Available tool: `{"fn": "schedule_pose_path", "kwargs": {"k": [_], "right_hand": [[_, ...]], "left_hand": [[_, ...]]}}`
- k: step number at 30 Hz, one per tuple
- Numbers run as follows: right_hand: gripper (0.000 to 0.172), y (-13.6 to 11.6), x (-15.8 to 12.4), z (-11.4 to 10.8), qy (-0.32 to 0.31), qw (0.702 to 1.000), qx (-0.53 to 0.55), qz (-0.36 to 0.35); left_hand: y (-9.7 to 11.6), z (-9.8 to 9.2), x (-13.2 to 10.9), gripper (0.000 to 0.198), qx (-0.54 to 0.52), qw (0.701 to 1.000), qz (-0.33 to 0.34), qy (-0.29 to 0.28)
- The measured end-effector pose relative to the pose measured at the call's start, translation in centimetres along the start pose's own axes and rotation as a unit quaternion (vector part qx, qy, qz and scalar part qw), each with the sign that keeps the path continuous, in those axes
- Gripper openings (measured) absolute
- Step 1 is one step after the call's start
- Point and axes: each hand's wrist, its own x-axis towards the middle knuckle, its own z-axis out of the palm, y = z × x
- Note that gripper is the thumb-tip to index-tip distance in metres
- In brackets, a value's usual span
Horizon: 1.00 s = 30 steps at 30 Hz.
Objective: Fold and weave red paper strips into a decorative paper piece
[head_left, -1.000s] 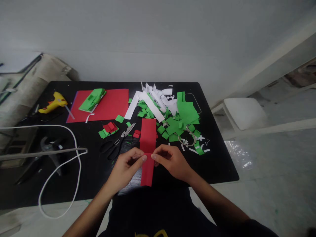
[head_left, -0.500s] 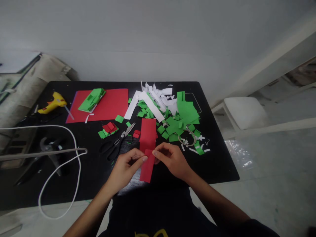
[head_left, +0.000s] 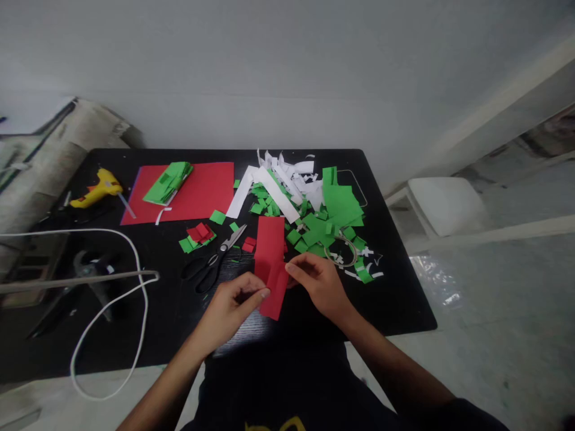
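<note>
Between my two hands is a red paper strip (head_left: pixel 275 296), tilted, its lower end toward me. My left hand (head_left: pixel 236 302) pinches its left edge with thumb and fingers. My right hand (head_left: pixel 317 281) pinches its upper right corner. Just beyond it, partly overlapped by it, a second red paper strip (head_left: pixel 271 239) lies on the black table (head_left: pixel 171 323). Black-handled scissors (head_left: pixel 215 260) lie left of the strips with blades pointing away. Small red paper pieces (head_left: pixel 248 244) lie beside the far strip.
Green paper scraps (head_left: pixel 344 206) and white paper strips (head_left: pixel 278 188) are heaped at the back right, near a tape ring (head_left: pixel 341 251). A large red sheet (head_left: pixel 202 191) bears folded green paper (head_left: pixel 168 182). A yellow glue gun (head_left: pixel 96 188) and a looped white cable (head_left: pixel 144 311) are left.
The held red strip has turned, its lower end swinging right and slightly up. My right hand has shifted a little right and up; my left hand has barely moved.
</note>
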Motion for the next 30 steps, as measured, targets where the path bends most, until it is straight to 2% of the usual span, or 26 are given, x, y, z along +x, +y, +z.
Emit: {"fn": "schedule_pose_path", "kwargs": {"k": [4,9,13,16,20,24,26,30], "right_hand": [[0.032,0.3,0.3,0.1,0.000,1.000,0.012,0.005],[0.033,0.2,0.6,0.0,0.015,1.000,0.021,-0.002],[0.034,0.0,0.7,-0.4,0.044,0.998,0.035,-0.003],[0.036,-0.1,0.8,-0.5,0.043,0.998,0.036,0.011],[0.035,0.2,0.7,-0.2,0.018,0.999,0.029,0.019],[0.032,0.6,0.5,0.5,-0.038,0.998,0.029,0.034],[0.031,0.8,0.3,0.7,-0.059,0.997,0.031,0.041],[0.026,0.9,0.3,0.7,-0.070,0.996,0.029,0.043]], "left_hand": [[-0.3,0.0,0.2,0.026,-0.012,1.000,-0.009,-0.001],[-0.7,0.4,0.3,0.024,-0.037,0.999,-0.023,0.028],[-0.8,0.4,0.1,0.027,-0.037,0.999,-0.032,-0.009],[-0.9,0.1,-0.1,0.027,-0.021,0.999,-0.028,-0.029],[-0.9,0.1,-0.1,0.026,-0.002,1.000,-0.015,-0.022],[-0.5,0.3,0.1,0.021,-0.051,0.998,0.007,0.043],[-0.2,0.2,0.2,0.026,-0.081,0.994,0.027,0.068],[0.2,0.0,0.3,0.031,-0.091,0.992,0.064,0.057]]}}
